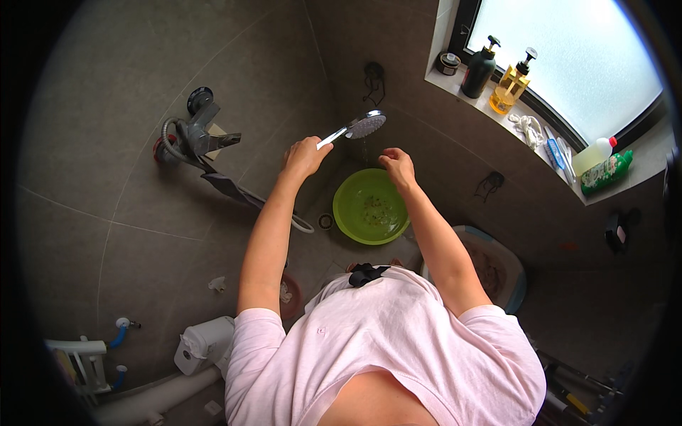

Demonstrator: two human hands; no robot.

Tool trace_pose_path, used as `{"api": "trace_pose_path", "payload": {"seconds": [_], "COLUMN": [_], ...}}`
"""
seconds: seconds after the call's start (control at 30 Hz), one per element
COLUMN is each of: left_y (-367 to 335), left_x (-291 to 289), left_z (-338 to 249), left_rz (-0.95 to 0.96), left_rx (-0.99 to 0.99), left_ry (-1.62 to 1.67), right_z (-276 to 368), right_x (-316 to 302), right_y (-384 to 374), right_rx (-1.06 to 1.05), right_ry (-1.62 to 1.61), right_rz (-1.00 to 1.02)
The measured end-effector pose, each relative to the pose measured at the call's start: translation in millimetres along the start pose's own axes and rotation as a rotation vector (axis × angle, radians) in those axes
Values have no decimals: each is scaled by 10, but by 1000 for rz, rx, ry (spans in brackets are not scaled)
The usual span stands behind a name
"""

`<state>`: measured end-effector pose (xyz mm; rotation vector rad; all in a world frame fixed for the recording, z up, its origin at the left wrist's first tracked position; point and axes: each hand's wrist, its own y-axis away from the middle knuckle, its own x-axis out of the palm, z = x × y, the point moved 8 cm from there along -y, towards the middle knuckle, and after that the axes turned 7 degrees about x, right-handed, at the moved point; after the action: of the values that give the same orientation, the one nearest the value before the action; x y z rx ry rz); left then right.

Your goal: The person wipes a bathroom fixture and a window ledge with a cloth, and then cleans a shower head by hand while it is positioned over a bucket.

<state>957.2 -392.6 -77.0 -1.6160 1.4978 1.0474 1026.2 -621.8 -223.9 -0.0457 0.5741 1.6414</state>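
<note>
My left hand (pixel 304 157) is closed around the handle of a chrome shower head (pixel 367 126), raised with its spray face tilted downward. Thin drops fall from it toward a lime-green basin (pixel 344 216) on the floor. Water and several small brownish bits show inside the basin. My right hand (pixel 399 169) hovers over the basin's far right rim, close to the falling drops. Its fingers are loosely bent and a little apart, with nothing visible in them.
A shower mixer (pixel 206 135) with its hose (pixel 259 202) is on the left wall. Pump bottles (pixel 479 71) line the window ledge (pixel 455 82) at the upper right. Right of my legs stands a pale tub (pixel 508 259); a floor drain (pixel 325 221) lies left of the basin.
</note>
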Motion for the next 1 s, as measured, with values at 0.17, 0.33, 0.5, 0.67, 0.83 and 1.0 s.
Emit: {"api": "trace_pose_path", "payload": {"seconds": [0.17,0.33,0.5,0.67,0.83,1.0], "left_y": [38,75,102,86,115,123], "left_x": [-30,-82,-114,-128,-158,-184], "left_z": [-8,-71,-91,-121,-173,-236], "left_rz": [6,15,18,0,-22,-27], "left_rx": [-7,-3,6,23,32,38], "left_ry": [-4,-28,-54,-86,-117,-134], "right_z": [286,772,977,967,952,922], "right_x": [-146,-340,-318,-286,-287,-306], "right_y": [-8,-45,26,48,68,60], "right_rx": [-92,-273,-399,-416,-418,-424], "right_ry": [52,188,288,297,301,306], "right_rz": [-101,-195,-186,-177,-178,-189]}}
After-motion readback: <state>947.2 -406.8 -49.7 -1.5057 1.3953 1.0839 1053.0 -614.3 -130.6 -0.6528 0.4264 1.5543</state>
